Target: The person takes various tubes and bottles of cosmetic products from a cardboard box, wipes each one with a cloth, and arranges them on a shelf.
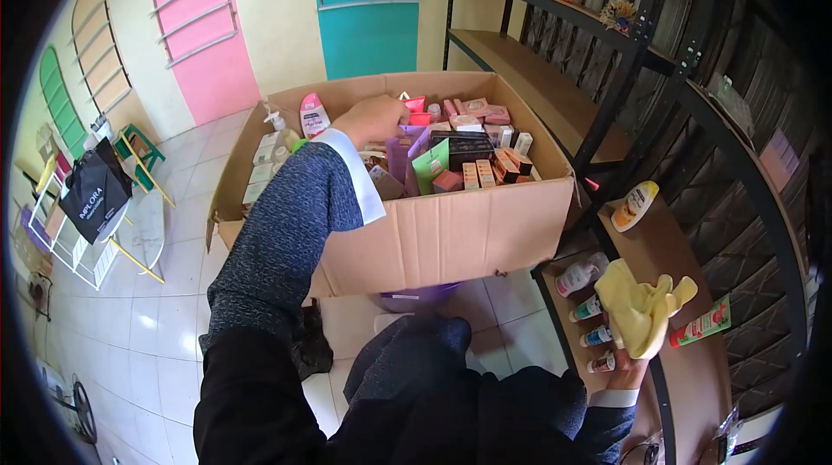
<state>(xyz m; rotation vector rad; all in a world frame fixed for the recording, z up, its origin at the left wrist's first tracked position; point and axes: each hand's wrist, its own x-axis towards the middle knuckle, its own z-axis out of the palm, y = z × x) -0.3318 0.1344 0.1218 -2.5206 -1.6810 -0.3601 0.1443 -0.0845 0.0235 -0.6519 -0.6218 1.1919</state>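
Observation:
My left hand [374, 121] reaches into a large open cardboard box [433, 244]. Its fingers curl down among the packed goods, and what they grip is hidden. Close by are a red package [418, 106], a purple packet [401, 153] and a pink-and-white bottle [314, 115]. A green pouch [431, 167] and several small cartons [505, 167] fill the box's right side. At the lower right, my right hand [631, 371] is closed on a pale yellow cloth [640, 305] that droops over its fingers. The hand is beside small bottles on the shelf.
Dark metal shelving [676, 75] stands along the right. On its lower boards are a yellow-and-white bottle [634, 206], a pump bottle [581, 274] and a green-and-red tube [700, 323]. A purple container [420, 295] sits under the box. At left, a black bag [95, 192] hangs on a white rack.

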